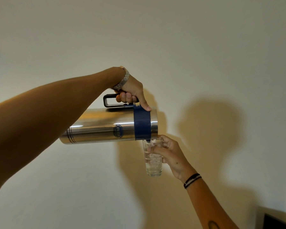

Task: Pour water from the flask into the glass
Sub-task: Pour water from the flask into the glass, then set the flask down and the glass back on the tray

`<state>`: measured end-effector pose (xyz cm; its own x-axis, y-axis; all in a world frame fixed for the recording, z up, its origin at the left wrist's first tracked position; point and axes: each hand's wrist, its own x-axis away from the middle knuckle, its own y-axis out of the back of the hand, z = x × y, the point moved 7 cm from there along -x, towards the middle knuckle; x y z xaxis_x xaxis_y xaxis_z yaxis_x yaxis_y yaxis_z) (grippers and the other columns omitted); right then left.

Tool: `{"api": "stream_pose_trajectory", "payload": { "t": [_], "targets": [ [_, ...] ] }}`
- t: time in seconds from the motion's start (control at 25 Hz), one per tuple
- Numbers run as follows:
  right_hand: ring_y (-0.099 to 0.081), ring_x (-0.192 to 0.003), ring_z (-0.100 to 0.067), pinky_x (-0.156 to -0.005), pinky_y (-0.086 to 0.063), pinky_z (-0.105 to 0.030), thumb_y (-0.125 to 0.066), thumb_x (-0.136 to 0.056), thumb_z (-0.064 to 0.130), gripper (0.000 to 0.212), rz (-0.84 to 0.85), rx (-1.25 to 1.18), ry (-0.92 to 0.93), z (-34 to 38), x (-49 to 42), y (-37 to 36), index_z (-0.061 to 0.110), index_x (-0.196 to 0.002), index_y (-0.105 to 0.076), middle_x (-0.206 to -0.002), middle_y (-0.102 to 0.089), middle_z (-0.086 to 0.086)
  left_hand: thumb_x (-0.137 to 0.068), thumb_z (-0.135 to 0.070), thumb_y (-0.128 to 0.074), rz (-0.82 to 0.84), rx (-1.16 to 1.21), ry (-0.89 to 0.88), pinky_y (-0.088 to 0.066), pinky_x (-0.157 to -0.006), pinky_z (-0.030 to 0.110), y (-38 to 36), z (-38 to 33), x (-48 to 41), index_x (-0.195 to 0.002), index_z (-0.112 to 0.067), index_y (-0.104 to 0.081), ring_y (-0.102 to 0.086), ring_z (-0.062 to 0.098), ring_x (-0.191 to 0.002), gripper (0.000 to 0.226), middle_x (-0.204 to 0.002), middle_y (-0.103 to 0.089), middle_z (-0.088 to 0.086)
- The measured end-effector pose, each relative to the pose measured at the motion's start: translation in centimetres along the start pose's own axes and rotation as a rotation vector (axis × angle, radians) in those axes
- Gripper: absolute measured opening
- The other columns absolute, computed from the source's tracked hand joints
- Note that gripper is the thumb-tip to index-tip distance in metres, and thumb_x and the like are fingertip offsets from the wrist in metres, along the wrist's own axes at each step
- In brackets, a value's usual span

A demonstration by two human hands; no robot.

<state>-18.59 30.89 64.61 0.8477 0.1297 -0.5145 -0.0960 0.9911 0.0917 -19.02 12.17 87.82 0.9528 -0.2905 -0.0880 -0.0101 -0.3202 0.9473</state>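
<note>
- The steel flask (106, 126) lies nearly on its side in the air, its mouth end, ringed by a dark blue band (142, 123), tipped slightly down and sitting just over the rim of the glass (153, 157).
- The left hand (132, 95) is clenched around the flask's black handle (109, 100) from above, thumb stretched forward onto the blue band; the flask body hangs below this grip.
- The clear glass is upright, directly under the flask's mouth, and holds water with bubbles to well over half its height.
- The right hand (170, 156) wraps the glass from the far side, fingers around its upper half; the base shows bare below the grip.
- A metal watch (123, 79) sits on the left wrist, dark corded bands (192, 180) on the right.
- A pale wall (188, 38) stands behind both hands, carrying their shadows.
</note>
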Motion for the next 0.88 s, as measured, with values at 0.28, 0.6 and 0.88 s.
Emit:
{"api": "stream_pose_trajectory", "payload": {
  "t": [0.28,0.6,0.88],
  "targets": [
    [-0.084,-0.089,-0.02,-0.079,-0.07,-0.041,-0.095,-0.066,0.034,0.039,-0.035,-0.083,0.003,-0.1,-0.8,-0.2,0.036,-0.103,-0.084,-0.101,-0.087,0.002,-0.073,-0.057,-0.085,0.129,0.41,-0.052,-0.029,-0.041,0.021,-3.1,6.5,1.0,-0.046,-0.023,-0.042,-0.03,0.013,-0.034,0.061,-0.039,-0.035,-0.004],
    [-0.085,-0.089,-0.026,-0.084,-0.071,-0.052,-0.096,-0.07,0.021,0.052,-0.095,-0.08,-0.03,1.7,-3.1,-0.6,0.014,-0.119,-0.078,-0.115,-0.085,-0.011,-0.051,-0.057,-0.094,-0.304,1.216,-0.084,-0.019,-0.033,0.015,-10.6,17.9,2.7,-0.039,-0.024,-0.046,-0.019,0.007,-0.029,0.059,-0.04,-0.025,-0.011],
    [-0.082,-0.104,-0.048,-0.079,-0.072,-0.053,-0.093,-0.083,0.007,0.041,-0.129,-0.091,-0.064,3.9,-4.9,2.1,0.006,-0.121,-0.077,-0.117,-0.085,-0.02,-0.068,-0.053,-0.081,-0.532,1.434,-0.076,-0.022,-0.034,0.015,-11.3,19.7,3.3,-0.046,-0.029,-0.038,-0.019,0.007,-0.029,0.054,-0.039,-0.029,-0.01]
  ]
}}
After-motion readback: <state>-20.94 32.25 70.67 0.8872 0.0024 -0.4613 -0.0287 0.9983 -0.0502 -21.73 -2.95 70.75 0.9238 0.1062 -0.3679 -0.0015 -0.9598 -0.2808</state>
